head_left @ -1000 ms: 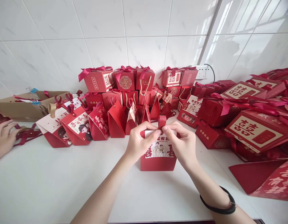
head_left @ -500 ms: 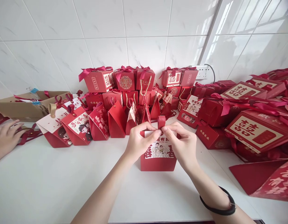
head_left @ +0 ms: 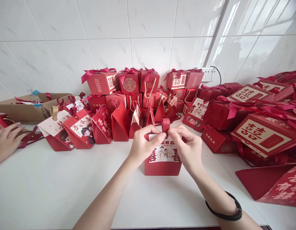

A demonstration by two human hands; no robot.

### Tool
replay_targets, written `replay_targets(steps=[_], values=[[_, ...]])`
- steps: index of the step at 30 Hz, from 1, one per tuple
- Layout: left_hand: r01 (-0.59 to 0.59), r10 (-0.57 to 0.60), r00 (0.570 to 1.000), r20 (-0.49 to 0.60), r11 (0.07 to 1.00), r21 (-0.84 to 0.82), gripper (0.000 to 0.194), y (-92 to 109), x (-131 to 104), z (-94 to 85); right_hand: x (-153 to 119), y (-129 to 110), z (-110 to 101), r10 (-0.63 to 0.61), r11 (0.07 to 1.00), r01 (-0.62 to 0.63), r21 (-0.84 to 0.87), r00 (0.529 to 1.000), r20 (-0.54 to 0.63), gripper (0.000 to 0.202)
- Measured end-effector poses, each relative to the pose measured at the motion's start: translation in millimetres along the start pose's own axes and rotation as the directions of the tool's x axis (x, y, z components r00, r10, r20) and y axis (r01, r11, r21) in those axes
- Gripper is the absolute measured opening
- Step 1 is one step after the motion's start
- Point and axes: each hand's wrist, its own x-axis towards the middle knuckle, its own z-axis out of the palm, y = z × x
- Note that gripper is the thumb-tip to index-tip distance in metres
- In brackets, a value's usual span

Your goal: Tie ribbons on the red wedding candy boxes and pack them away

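A red gift box (head_left: 162, 169) with a printed couple on its white label stands upright on the white table. A red strap loop (head_left: 165, 124) rises from its top. My left hand (head_left: 148, 142) pinches the top of the box, left of the loop. From the right, my right hand (head_left: 186, 145) is closed at the loop's base, thumb and forefinger together. Both hands cover the box's upper corners. Behind them stands a row of red bags, among them one with a cartoon figure (head_left: 87, 132).
Stacked red boxes with ribbons (head_left: 265, 132) fill the right side, and more (head_left: 100, 83) stand against the tiled wall. At the left are a cardboard box (head_left: 20, 113) and another person's hand (head_left: 9, 140). An open red bag (head_left: 265, 182) lies at the front right.
At the far left edge, a red item has come further into view beside the other person's hand. My hands have barely moved.
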Motion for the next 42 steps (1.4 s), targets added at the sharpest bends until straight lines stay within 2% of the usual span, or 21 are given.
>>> replay_targets(steps=[3,7,10,12,15,18,20,23,26,29,37,42], values=[[-0.009,0.01,0.999,-0.046,1.0,0.008,0.02,-0.3,0.5,-2.3,0.8,1.1,-2.0,0.055,0.995,-0.056,0.082,0.998,0.015,0.02],[0.017,-0.014,0.982,-0.189,1.0,0.017,0.021,-1.8,4.0,-10.6,1.1,3.5,-2.3,0.116,0.968,-0.135,0.21,0.988,0.1,0.029],[0.093,-0.119,0.944,-0.309,0.991,-0.097,0.024,-4.8,8.2,-16.4,1.9,4.1,0.4,0.176,0.959,-0.213,0.189,0.965,0.195,0.03],[0.147,-0.216,0.912,-0.348,0.966,-0.214,0.029,-7.1,10.8,-19.1,2.8,3.7,2.3,0.23,0.947,-0.275,0.163,0.94,0.25,0.029],[0.252,-0.355,0.894,-0.273,0.902,-0.35,0.033,-10.1,14.2,-24.2,4.0,3.0,3.0,0.296,0.925,-0.348,0.152,0.912,0.282,0.027],[0.386,-0.454,0.888,-0.076,0.824,-0.415,0.03,-11.3,17.0,-33.9,4.9,2.4,1.1,0.346,0.9,-0.406,0.156,0.885,0.31,0.028],[0.438,-0.474,0.88,0.014,0.801,-0.409,0.03,-11.1,18.3,-41.5,5.3,1.9,-0.7,0.385,0.874,-0.46,0.155,0.851,0.359,0.028],[0.43,-0.475,0.879,-0.026,0.816,-0.386,0.033,-10.7,19.6,-48.9,6.0,0.8,-2.4,0.425,0.843,-0.519,0.141,0.804,0.416,0.027],[0.395,-0.473,0.874,-0.113,0.826,-0.403,0.033,-11.1,20.5,-49.5,6.8,0.2,-2.9,0.443,0.83,-0.543,0.131,0.782,0.438,0.025],[0.367,-0.476,0.867,-0.144,0.808,-0.46,0.031,-10.4,21.4,-46.8,7.2,0.0,-2.6,0.451,0.819,-0.56,0.127,0.764,0.461,0.023],[0.278,-0.432,0.871,-0.236,0.827,-0.488,0.026,-6.8,22.1,-41.6,6.4,-1.6,-2.8,0.449,0.802,-0.576,0.157,0.756,0.476,0.021],[0.28,-0.427,0.866,-0.26,0.844,-0.457,0.027,-7.5,21.6,-40.8,7.2,-1.8,-3.8,0.455,0.8,-0.581,0.149,0.75,0.481,0.022]])
